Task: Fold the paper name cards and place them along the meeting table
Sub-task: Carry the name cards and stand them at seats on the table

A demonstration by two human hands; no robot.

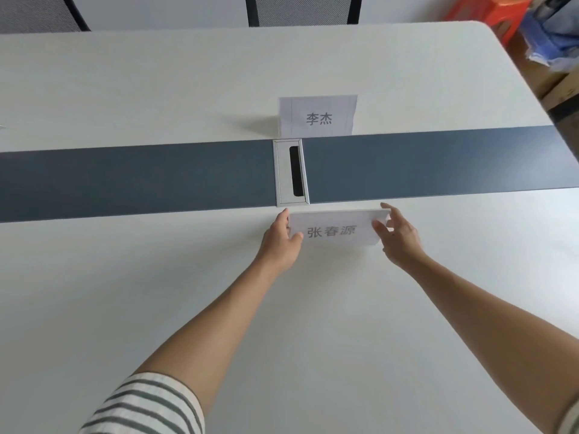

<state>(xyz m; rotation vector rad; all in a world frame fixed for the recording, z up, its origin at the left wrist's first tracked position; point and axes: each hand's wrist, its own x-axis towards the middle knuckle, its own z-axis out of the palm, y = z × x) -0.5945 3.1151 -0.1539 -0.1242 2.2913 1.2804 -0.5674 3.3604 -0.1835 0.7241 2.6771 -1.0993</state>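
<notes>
A folded white name card [335, 228] with three printed characters stands on the white meeting table [188, 292], just below the dark centre strip. My left hand [280, 242] grips its left end, thumb on the front face. At the card's right end my right hand [399, 239] has its fingers spread, thumb touching the front and fingertips at the top corner. A second folded name card [318, 115] with two characters stands upright beyond the strip, facing me.
A dark blue-grey strip [141, 180] crosses the table, with a silver cable slot [291, 172] at its middle. Two mesh chairs [300, 9] stand at the far side. An orange stool [488, 10] and blue bags [554, 36] sit past the table's right corner.
</notes>
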